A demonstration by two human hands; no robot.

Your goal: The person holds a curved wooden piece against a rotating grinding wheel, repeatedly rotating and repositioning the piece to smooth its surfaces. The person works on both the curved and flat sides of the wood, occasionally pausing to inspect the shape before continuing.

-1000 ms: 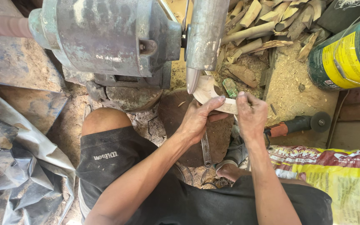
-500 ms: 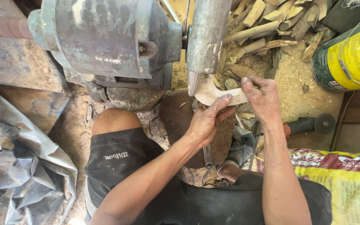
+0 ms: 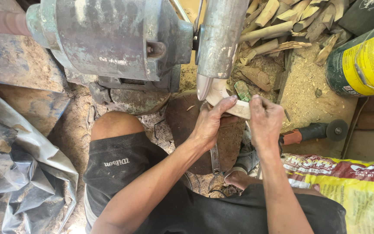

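We see left hand (image 3: 211, 123) and right hand (image 3: 265, 119), fingers pinching pale wooden piece (image 3: 228, 102) against grinder wheel (image 3: 219, 39); shaping looks partway, edges still rough.

Both hands — left hand (image 3: 211, 123), right hand (image 3: 265, 121) — grip a pale wooden piece (image 3: 221, 97) against the sanding wheel (image 3: 219, 39); sawdust on floor (image 3: 301, 93).

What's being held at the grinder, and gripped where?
A pale curved wooden piece, held in both hands: the left hand grips its near end from below, the right hand pinches its right end. Its far end meets the grinder's wheel housing.
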